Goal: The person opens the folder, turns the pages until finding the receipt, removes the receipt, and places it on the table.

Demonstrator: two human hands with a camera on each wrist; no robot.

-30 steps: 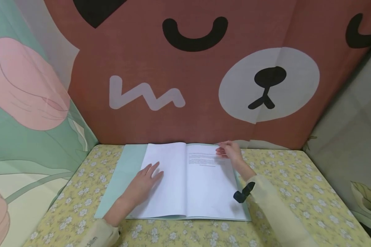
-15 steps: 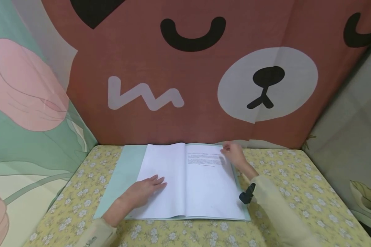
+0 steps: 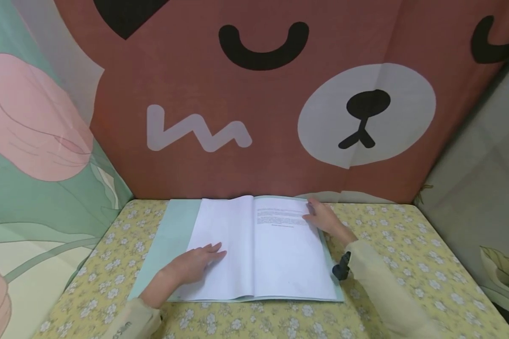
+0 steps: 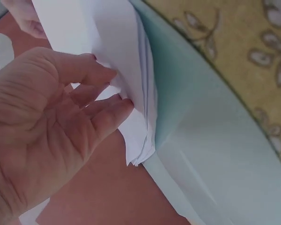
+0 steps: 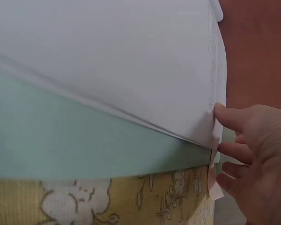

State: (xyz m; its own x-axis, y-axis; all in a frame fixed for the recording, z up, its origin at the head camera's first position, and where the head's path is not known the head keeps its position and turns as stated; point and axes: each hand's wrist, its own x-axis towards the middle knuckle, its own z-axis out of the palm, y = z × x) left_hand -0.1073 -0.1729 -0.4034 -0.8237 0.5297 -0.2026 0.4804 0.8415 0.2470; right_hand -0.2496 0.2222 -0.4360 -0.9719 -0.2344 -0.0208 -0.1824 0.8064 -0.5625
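A booklet of white pages in a pale green folder (image 3: 179, 220) lies spread across the table. Its left page (image 3: 226, 221) is blank; a short block of print runs across the upper part of the right page (image 3: 288, 263). On the lower left page rests my left hand (image 3: 192, 264), fingers loosely extended; the left wrist view has its fingertips against the loose sheets (image 4: 139, 89). My right hand (image 3: 325, 219) is at the upper right corner of the right page. In the right wrist view its thumb (image 5: 232, 117) and index finger hold the page (image 5: 131, 61) at that corner.
A yellow cloth with white flowers covers the table (image 3: 390, 235). Behind the far edge rises a reddish-brown printed backdrop (image 3: 275, 165), and patterned fabric (image 3: 46, 197) hangs on the left. A dark strap (image 3: 341, 266) hangs by the right sleeve.
My right hand has shifted slightly right to the page's corner, thumb and index finger now spread further apart. The left hand has slid down the left page, its fingers closer together.
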